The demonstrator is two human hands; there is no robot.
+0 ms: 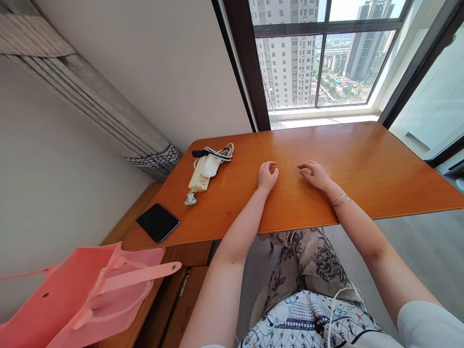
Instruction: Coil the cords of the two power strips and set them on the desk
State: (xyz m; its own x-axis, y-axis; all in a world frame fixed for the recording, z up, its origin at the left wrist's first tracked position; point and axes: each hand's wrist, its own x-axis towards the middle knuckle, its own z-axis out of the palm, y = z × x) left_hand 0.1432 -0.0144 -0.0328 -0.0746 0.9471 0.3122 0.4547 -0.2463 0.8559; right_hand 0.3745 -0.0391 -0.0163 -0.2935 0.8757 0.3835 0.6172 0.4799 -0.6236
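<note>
My left hand (268, 177) rests on the orange-brown wooden table (344, 154), its fingers loosely curved with a gap between thumb and forefinger. Nothing shows in it. To its right, my right hand (313, 175) lies on the same tabletop, fingers stretched toward the left hand and apart from the thumb. It holds nothing, and the two hands do not touch. Nearest to the left hand, over to its left, is a cream power strip (198, 177) with a white charger (210, 166) and a bundled cable (226, 152) on it.
A black smartphone or small tablet (158, 223) lies at the table's left corner. Below it, an open pink bag (87, 290) with a strap sits on a wooden cabinet (184, 299). A gathered curtain (108, 106) hangs at left; a window (322, 58) stands behind the table.
</note>
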